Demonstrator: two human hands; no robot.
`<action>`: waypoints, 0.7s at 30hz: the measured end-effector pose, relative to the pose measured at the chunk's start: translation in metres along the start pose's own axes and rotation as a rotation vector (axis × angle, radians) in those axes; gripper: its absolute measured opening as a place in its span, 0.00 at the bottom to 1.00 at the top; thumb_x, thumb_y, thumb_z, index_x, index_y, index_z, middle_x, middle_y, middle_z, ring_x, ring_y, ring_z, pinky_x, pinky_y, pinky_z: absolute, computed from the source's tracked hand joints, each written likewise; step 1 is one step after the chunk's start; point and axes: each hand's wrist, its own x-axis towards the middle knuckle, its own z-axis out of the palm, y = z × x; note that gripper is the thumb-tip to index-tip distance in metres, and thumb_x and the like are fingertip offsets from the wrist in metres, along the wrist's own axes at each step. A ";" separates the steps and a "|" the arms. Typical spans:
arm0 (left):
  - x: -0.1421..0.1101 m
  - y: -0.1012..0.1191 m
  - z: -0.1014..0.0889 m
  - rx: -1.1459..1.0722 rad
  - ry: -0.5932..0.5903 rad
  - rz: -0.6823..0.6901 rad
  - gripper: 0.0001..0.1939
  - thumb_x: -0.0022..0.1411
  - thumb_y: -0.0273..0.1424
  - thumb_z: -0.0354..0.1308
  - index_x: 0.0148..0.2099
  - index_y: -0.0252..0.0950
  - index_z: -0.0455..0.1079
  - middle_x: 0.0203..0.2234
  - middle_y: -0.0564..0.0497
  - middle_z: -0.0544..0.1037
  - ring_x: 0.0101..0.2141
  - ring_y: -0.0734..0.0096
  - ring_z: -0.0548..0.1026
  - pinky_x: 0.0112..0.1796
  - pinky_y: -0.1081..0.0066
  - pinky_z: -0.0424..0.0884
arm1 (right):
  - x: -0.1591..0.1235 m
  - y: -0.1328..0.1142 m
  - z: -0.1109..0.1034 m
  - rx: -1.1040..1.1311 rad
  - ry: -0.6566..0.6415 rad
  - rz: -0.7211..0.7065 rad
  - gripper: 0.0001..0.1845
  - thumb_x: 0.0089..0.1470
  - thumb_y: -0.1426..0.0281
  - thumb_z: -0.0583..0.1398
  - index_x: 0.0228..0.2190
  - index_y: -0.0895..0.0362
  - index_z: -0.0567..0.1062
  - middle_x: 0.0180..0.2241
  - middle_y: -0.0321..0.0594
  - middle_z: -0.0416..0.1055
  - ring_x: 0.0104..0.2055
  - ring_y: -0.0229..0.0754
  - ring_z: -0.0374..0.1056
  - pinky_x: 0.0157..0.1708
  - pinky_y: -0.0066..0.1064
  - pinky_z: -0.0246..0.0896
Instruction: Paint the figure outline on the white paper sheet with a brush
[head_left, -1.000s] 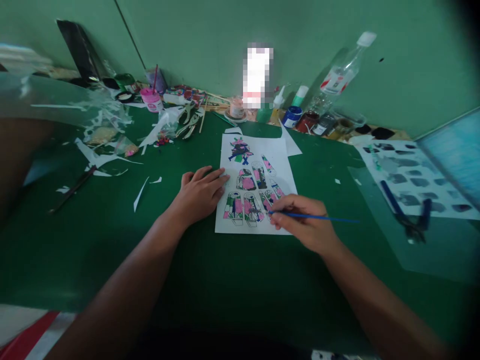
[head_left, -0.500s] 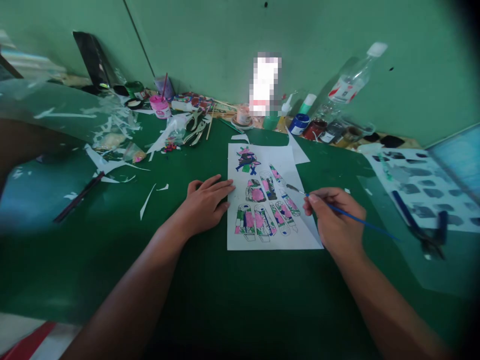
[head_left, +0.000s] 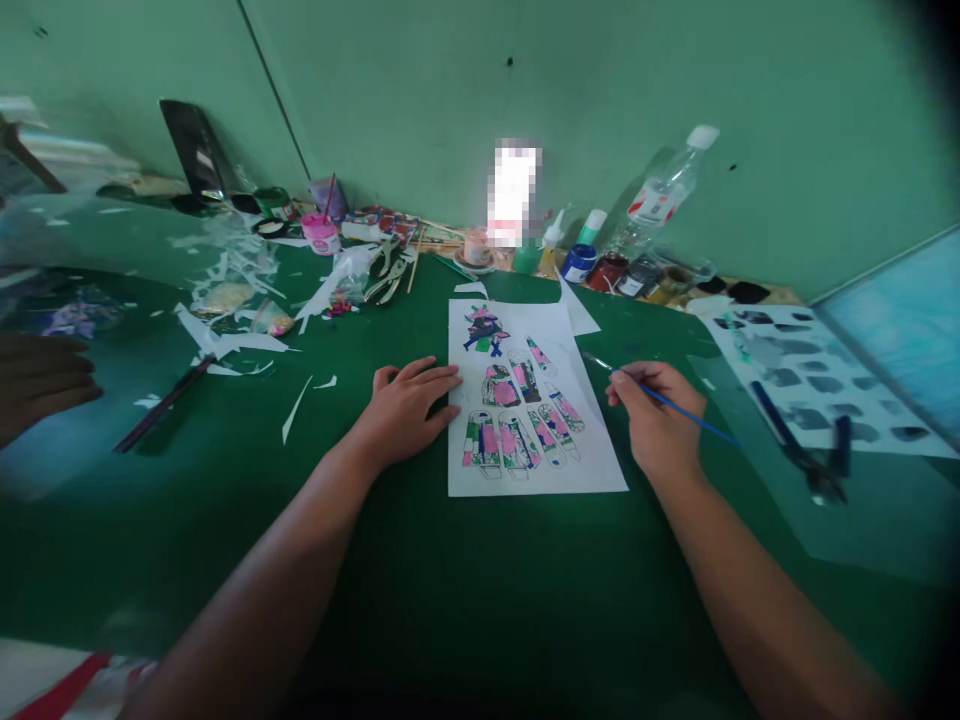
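A white sheet of paper (head_left: pixel 540 480) lies on the green table, bearing outlined shapes painted pink, green, blue and black. My left hand (head_left: pixel 411 408) rests flat with fingers spread, its fingertips on the paper's left edge. Pinched in my right hand (head_left: pixel 664 410) is a thin paintbrush (head_left: pixel 686 412) with a blue handle. The brush tip sits just off the right edge of the sheet, by the small pink shape at the upper right. A triangular scrap of paper (head_left: pixel 581 312) pokes out behind the sheet's upper right corner.
Paint jars, such as a blue one (head_left: pixel 579 264) and a pink one (head_left: pixel 321 235), line the wall beside a plastic bottle (head_left: pixel 660 200). Pliers (head_left: pixel 814 465) lie right, near a sheet of dark patches (head_left: pixel 795 400). Paper scraps (head_left: pixel 232 345) and another person's hand (head_left: pixel 45 385) are left.
My right hand has drawn the brush tip back from above the painted shapes to beyond the paper's right edge. At the left, the other person's arm has pulled back, now showing a hand.
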 end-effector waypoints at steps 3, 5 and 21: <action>0.001 0.000 0.002 -0.001 0.026 0.009 0.22 0.69 0.38 0.50 0.63 0.46 0.65 0.64 0.54 0.66 0.65 0.54 0.58 0.57 0.45 0.53 | 0.002 0.004 -0.003 0.000 -0.043 -0.007 0.08 0.49 0.66 0.67 0.31 0.55 0.76 0.26 0.36 0.72 0.27 0.39 0.70 0.28 0.33 0.67; 0.002 0.000 0.003 -0.006 0.030 0.016 0.22 0.68 0.37 0.50 0.63 0.47 0.65 0.63 0.55 0.66 0.65 0.54 0.58 0.57 0.46 0.53 | 0.002 0.004 -0.004 0.011 -0.082 -0.003 0.08 0.49 0.66 0.67 0.31 0.55 0.76 0.27 0.36 0.72 0.28 0.39 0.70 0.30 0.34 0.67; 0.001 0.003 0.000 0.012 0.032 0.035 0.22 0.67 0.38 0.49 0.63 0.49 0.66 0.63 0.53 0.67 0.65 0.53 0.58 0.56 0.45 0.54 | 0.004 -0.006 -0.008 0.031 -0.413 0.086 0.13 0.47 0.61 0.68 0.26 0.57 0.75 0.20 0.35 0.72 0.22 0.38 0.67 0.25 0.32 0.64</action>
